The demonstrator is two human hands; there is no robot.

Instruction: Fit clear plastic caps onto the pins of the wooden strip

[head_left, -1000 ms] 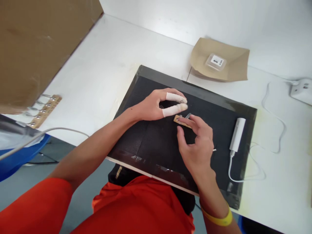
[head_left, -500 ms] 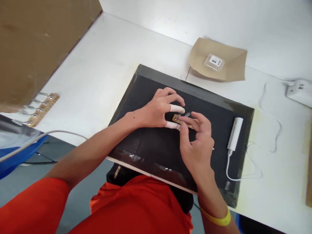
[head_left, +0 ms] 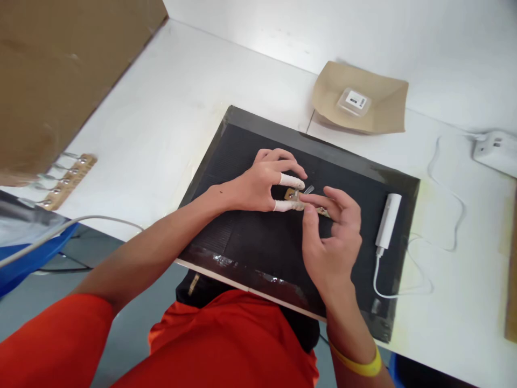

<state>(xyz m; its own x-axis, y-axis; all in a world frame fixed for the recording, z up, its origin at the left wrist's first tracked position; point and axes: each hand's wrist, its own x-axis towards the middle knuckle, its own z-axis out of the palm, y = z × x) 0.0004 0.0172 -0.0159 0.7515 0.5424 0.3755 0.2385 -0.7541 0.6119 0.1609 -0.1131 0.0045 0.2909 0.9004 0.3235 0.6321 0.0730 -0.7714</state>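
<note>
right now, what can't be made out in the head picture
All head view:
Small tan strip with shiny fittings: partly hidden by left hand and right hand.
White rectangular label on clear plastic box: print too small.
White plastic socket block: cut off by right edge.
Brown cardboard panel: cut off by left and top edges.

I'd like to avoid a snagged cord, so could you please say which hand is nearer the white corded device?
Right. The right hand is to the left of the white corded device, apart from it; the left hand is farther left, over the black mat.
</note>
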